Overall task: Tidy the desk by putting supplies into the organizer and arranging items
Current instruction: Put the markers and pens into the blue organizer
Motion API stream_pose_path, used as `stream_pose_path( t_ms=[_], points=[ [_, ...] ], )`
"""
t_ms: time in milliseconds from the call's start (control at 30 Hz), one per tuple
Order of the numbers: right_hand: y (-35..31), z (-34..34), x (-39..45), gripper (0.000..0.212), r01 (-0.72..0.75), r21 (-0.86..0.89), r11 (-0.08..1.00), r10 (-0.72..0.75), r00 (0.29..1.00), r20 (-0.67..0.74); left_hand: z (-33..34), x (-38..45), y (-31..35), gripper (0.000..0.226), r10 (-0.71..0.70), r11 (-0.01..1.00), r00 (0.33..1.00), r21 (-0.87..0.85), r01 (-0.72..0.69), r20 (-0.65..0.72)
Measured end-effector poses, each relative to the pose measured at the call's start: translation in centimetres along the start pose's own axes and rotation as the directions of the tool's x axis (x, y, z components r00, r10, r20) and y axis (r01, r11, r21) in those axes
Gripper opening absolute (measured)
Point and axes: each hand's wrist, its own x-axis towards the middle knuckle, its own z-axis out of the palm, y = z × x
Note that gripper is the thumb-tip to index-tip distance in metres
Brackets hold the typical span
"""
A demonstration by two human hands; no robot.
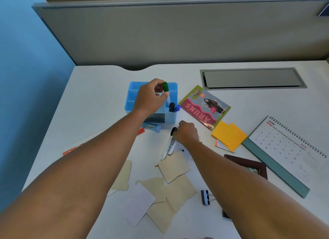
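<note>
A light blue desk organizer (132,89) stands at mid-desk. My left hand (151,96) pinches a green-capped marker (166,89), cap up, with its lower end inside the organizer's right front compartment. A black-capped marker (171,107) and a blue-capped marker (177,108) stand in that same compartment. My right hand (187,132) grips a black-capped white marker (170,144) that lies on the desk just in front of the organizer; a second pen lies alongside it.
A colourful card (204,107), orange sticky notes (228,136), a desk calendar (288,149) and a dark photo frame (247,164) lie to the right. Torn beige papers (174,169), a white slip (139,203) and a binder clip (205,197) lie near me. A clear tube (152,127) sits before the organizer.
</note>
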Motion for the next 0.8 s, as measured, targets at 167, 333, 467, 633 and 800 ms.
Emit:
stream_pose_path(
  t_ms=[167, 333, 467, 633, 800],
  points=[
    [-0.5, -0.1, 0.0, 0.022, -0.006, -0.018, 1.0, 0.006, 1.0, -0.014, 0.8, -0.1, -0.4, 0.031, -0.049, 0.99, 0.996, 0.137, 0.039, 0.071],
    [-0.6, -0.1, -0.2, 0.035, -0.069, 0.05, 0.996, 0.069, 0.998, 0.004, 1.2, -0.4, -0.6, 0.026, -0.06, 0.98, 0.99, 0.198, 0.035, 0.125],
    [-0.5, -0.1, -0.2, 0.041, -0.123, 0.119, 0.985, 0.125, 0.992, -0.004, 1.5, -0.7, -0.8, 0.023, -0.068, 0.973, 0.986, 0.229, 0.031, 0.152],
    [-0.3, -0.2, -0.1, 0.055, -0.206, 0.254, 0.945, 0.209, 0.978, 0.015, 1.5, -0.6, -0.6, 0.026, -0.065, 0.969, 0.982, 0.246, 0.02, 0.176],
    [0.2, -1.1, 0.2, 0.031, -0.197, 0.39, 0.899, 0.212, 0.977, 0.003, 1.6, -0.7, -0.6, 0.029, -0.062, 0.969, 0.98, 0.247, 0.014, 0.189]
  ],
)
